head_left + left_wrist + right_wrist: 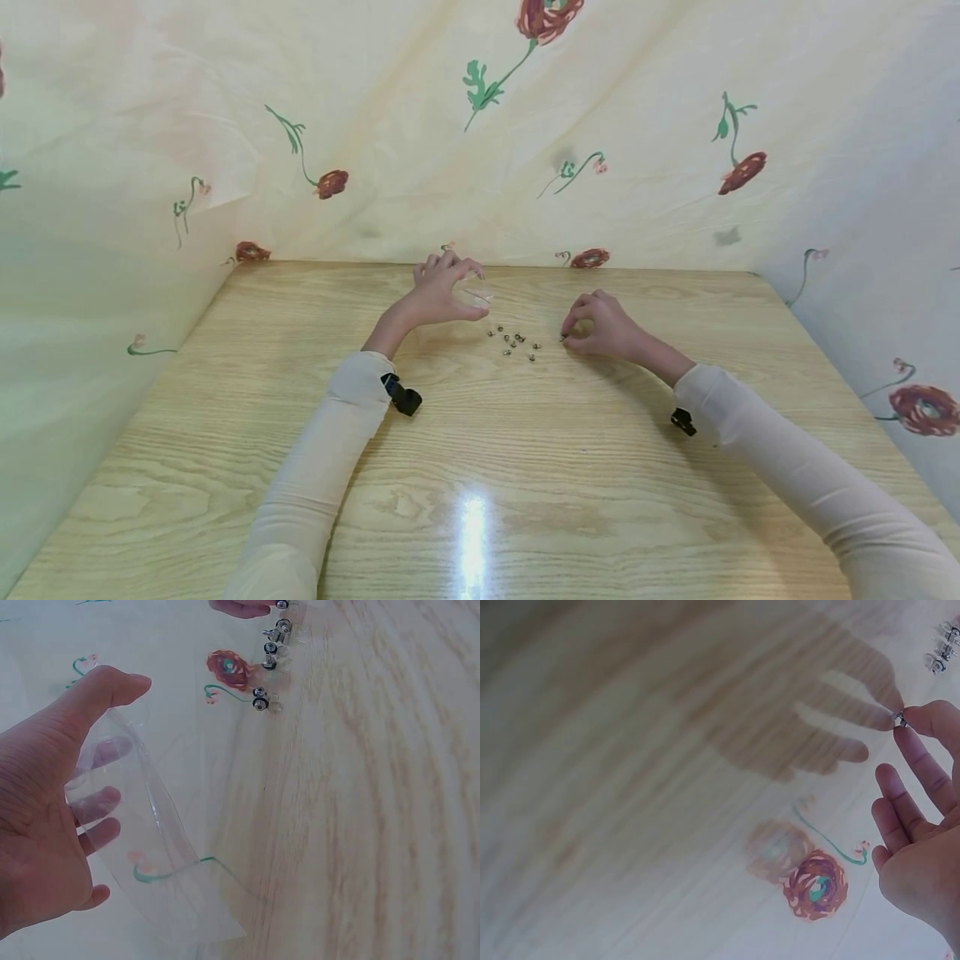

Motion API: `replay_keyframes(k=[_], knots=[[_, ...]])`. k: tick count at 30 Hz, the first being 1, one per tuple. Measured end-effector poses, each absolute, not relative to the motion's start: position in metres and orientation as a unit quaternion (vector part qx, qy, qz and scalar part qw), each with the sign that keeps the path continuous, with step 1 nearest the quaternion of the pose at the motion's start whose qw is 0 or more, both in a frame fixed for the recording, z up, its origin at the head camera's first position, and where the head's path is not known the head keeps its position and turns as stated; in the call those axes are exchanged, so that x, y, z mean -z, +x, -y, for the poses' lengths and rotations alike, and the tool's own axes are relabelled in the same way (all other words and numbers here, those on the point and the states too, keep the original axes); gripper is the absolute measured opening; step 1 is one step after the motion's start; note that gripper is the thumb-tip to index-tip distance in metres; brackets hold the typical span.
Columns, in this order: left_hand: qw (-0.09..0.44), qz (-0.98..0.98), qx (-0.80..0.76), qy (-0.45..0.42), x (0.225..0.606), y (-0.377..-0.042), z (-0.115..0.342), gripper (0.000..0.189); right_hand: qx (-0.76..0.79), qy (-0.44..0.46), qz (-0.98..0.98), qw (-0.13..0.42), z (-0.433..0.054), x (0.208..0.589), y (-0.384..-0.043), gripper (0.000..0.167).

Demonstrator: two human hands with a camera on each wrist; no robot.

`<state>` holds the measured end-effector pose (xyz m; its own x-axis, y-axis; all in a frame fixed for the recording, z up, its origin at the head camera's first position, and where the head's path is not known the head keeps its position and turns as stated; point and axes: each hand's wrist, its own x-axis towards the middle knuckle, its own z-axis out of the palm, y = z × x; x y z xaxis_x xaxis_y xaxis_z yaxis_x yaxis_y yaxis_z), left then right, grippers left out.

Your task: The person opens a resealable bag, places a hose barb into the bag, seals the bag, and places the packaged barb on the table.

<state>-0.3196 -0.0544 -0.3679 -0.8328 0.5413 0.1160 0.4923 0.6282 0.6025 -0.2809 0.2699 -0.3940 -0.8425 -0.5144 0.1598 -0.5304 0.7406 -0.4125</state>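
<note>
A clear plastic bag (169, 847) hangs at my left hand (437, 296), its edge between the thumb and the spread, bent fingers. The bag looks flat, and the fingers show through it in the left wrist view. My right hand (606, 327) pinches a small shiny metal piece (900, 718) between thumb and index finger, close over the table. The other fingers of that hand are loosely bent. Between the hands, several similar metal pieces (507, 337) lie scattered; in the left wrist view they show silver ends with dark rings (260, 698).
The wooden table (480, 442) stretches under both arms, with a bright light reflection near the front. A cream cloth with red flowers (405, 125) hangs behind and at the sides. Black camera straps (405, 398) sit on both sleeves.
</note>
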Motion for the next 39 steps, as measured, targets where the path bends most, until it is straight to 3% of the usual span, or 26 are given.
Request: replay_keyframes(k=[27,39], knots=[[0.036,-0.903,-0.320,0.283,0.3678,-0.3191,0.0553,0.056,-0.217,0.297,0.930,0.029,-0.2658,0.3929,-0.2825,0.009],[0.039,-0.904,-0.316,0.287,0.3698,-0.3189,0.0542,0.058,-0.262,0.308,0.912,0.073,-0.2616,0.3894,-0.2896,0.007]])
